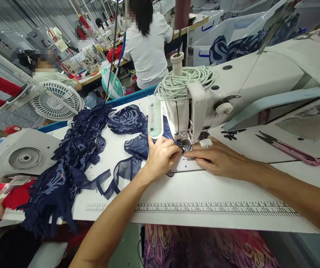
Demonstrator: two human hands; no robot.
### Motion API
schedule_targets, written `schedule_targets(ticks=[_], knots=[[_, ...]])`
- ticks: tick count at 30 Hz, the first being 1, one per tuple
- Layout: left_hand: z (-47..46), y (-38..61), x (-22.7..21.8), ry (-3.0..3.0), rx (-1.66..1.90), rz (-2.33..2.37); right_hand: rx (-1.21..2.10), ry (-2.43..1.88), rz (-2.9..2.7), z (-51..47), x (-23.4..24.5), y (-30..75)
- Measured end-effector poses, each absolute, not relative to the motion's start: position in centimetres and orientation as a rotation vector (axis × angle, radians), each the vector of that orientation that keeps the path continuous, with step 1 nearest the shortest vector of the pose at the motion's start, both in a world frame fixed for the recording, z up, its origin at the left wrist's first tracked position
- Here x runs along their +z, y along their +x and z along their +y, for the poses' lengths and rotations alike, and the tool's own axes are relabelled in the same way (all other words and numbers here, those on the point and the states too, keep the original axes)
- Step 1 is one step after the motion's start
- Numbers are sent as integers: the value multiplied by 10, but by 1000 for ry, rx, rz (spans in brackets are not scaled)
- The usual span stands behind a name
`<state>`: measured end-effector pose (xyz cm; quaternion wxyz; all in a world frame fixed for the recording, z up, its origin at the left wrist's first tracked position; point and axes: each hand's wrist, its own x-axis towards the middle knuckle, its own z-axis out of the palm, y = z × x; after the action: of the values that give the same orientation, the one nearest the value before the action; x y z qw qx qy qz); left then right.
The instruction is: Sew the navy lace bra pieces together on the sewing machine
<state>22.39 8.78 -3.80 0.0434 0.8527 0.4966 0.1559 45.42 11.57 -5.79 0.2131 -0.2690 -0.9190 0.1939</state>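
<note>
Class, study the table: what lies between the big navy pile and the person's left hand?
In the head view, between the navy pile and the left hand lie a stretch of white tabletop and, nearer the hand, navy lace pieces.

Navy fabric pieces [128, 119] (paler swirling motifs), off-white sewing machine [252, 67], pink-handled snips [291, 149]
</note>
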Motion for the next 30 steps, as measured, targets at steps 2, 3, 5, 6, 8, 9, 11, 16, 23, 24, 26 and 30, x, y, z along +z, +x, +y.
schedule_targets(ticks=[2,3,5,6,8,9,11,16,23,24,26,30], knots=[[83,226,-43,2724,516,1524,524,-770,-2576,114,-56,455],[80,227,-45,2770,547,1536,516,-774,-2586,113,-55,455],[74,230,-49,2839,620,1565,502,-766,-2596,111,-54,456],[71,232,-51,2866,655,1574,487,-758,-2582,110,-55,456],[67,235,-53,2897,699,1580,443,-760,-2510,109,-56,456],[65,236,-54,2899,701,1578,416,-767,-2466,109,-57,455],[63,237,-54,2873,676,1581,367,-774,-2402,108,-59,454],[62,232,-51,2737,645,1572,196,-769,-2428,106,-61,449],[59,224,-46,2768,650,1487,-97,-708,-2466,103,-55,446],[59,225,-47,2829,637,1492,-104,-713,-2466,103,-55,446],[59,226,-48,2931,632,1479,-112,-725,-2463,103,-53,446],[61,226,-50,2953,667,1466,-151,-714,-2440,103,-52,446]])
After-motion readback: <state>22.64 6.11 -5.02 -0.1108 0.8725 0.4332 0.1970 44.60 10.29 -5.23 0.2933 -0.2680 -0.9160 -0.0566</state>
